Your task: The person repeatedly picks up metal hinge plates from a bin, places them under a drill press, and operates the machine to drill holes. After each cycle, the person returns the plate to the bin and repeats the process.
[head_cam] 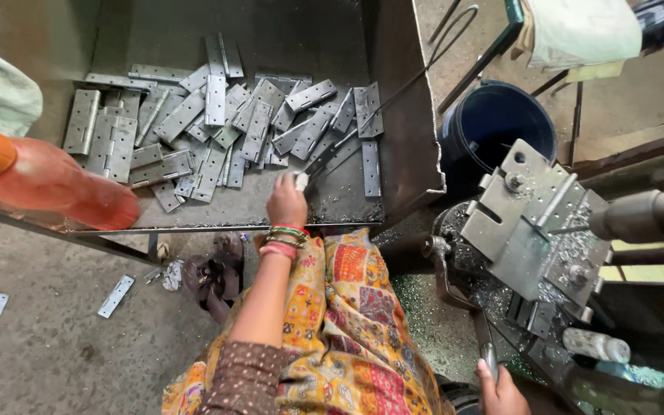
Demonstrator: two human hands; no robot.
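Two hands — left (pixel 287 201) on hinges (pixel 217 131), right (pixel 501 393) perhaps gripping lever (pixel 488 355)

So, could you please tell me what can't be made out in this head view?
- Left hand: its fingers are turned away, so what it pinches over the hinges stays unclear.
- Right hand: cut off by the bottom edge; grip on the lever unclear.
- Bottle: blurred, hiding the tray corner.

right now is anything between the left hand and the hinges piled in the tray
Nothing visible. The left hand has reached over the tray's front rim and already grips one hinge at the pile's near edge. The right hand holds the machine's lever.
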